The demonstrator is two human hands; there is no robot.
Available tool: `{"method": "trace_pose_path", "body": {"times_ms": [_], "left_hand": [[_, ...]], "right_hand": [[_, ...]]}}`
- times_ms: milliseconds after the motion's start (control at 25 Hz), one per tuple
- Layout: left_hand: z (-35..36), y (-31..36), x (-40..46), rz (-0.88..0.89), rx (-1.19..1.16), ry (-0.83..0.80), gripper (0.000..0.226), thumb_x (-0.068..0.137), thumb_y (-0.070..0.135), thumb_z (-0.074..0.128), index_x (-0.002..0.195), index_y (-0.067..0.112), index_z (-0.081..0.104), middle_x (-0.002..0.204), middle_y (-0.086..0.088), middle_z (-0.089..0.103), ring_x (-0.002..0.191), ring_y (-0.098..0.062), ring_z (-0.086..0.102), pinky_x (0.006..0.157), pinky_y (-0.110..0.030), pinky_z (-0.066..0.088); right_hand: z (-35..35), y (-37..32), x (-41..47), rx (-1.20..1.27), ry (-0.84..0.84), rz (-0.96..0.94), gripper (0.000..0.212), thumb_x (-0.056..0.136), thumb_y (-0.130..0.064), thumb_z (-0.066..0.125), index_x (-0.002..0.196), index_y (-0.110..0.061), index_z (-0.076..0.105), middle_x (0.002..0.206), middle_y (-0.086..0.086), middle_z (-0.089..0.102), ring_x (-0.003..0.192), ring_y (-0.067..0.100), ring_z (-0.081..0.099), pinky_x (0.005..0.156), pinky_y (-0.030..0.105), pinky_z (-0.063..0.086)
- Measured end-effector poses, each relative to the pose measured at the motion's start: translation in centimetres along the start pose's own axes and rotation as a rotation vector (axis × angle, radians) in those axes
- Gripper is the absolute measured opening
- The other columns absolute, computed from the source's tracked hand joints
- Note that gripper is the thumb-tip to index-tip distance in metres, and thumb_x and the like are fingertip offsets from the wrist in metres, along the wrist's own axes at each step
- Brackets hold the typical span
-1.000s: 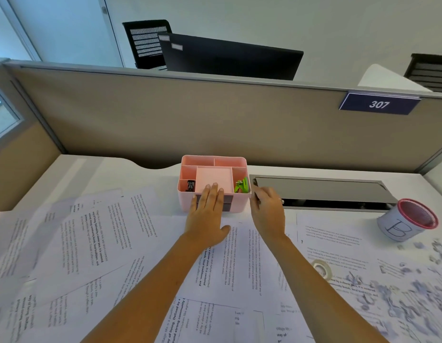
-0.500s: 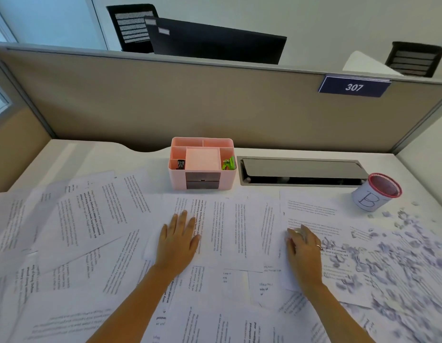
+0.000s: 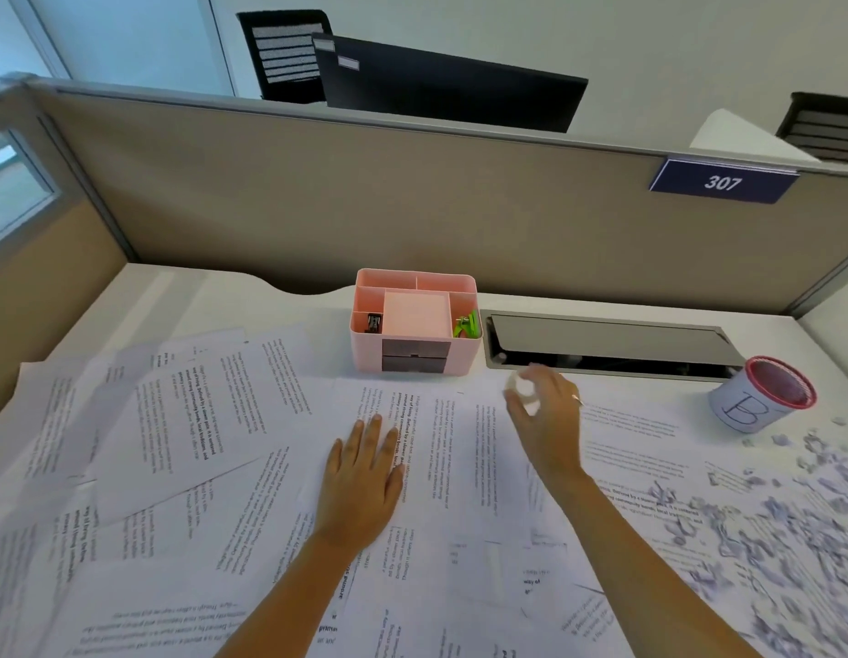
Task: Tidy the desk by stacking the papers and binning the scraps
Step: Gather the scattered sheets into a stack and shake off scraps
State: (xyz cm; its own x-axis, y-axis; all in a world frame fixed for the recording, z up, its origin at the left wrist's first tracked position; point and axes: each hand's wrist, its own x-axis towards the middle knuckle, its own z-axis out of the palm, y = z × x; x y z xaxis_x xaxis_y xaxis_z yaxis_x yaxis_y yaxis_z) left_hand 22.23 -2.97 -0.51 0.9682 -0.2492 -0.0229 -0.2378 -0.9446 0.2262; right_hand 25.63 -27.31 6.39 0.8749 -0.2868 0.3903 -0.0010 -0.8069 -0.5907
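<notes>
left hand (image 3: 365,472) flat, pinning papers (image 3: 184,420) so they don't slide | right hand (image 3: 545,410) curled round tape roll (image 3: 524,389), probly clearing it | scraps (image 3: 768,529) far right near bin (image 3: 764,394)

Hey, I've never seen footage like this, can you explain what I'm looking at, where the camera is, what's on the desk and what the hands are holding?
There is no machine here: a person wears a camera on the head, looking forward and down, so both arms reach in from the bottom. The desk is strewn with printed papers, and torn scraps pile at the right. At the back stand a pink organizer and a red-rimmed cup marked B. The left hand lies flat and open on the papers. The right hand is raised, its grip closed on a small white object, too blurred to identify.
</notes>
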Motion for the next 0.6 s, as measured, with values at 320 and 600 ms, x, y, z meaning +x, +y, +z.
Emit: {"method": "trace_pose_path", "body": {"times_ms": [320, 600], "left_hand": [[-0.1, 0.0, 0.0, -0.013, 0.032, 0.006, 0.057, 0.096, 0.046, 0.025, 0.143, 0.019, 0.042, 0.151, -0.006, 0.039, 0.137, -0.030, 0.038, 0.108, -0.048, 0.033], [0.5, -0.2, 0.0, -0.025, 0.056, 0.008, 0.056, 0.097, 0.047, 0.024, 0.143, 0.023, 0.043, 0.151, -0.003, 0.038, 0.137, -0.028, 0.039, 0.116, -0.049, 0.023]], "right_hand": [[7.8, -10.3, 9.8, 0.063, -0.240, -0.136, 0.010, 0.084, -0.021, 0.069, 0.086, -0.011, 0.067, 0.106, 0.004, 0.066, 0.103, 0.023, 0.053, 0.085, 0.029, 0.038], [11.3, -11.2, 11.8, 0.054, -0.365, -0.104, 0.011, 0.086, -0.020, 0.068, 0.088, -0.009, 0.068, 0.108, 0.007, 0.064, 0.101, 0.024, 0.056, 0.089, 0.030, 0.044]]}}
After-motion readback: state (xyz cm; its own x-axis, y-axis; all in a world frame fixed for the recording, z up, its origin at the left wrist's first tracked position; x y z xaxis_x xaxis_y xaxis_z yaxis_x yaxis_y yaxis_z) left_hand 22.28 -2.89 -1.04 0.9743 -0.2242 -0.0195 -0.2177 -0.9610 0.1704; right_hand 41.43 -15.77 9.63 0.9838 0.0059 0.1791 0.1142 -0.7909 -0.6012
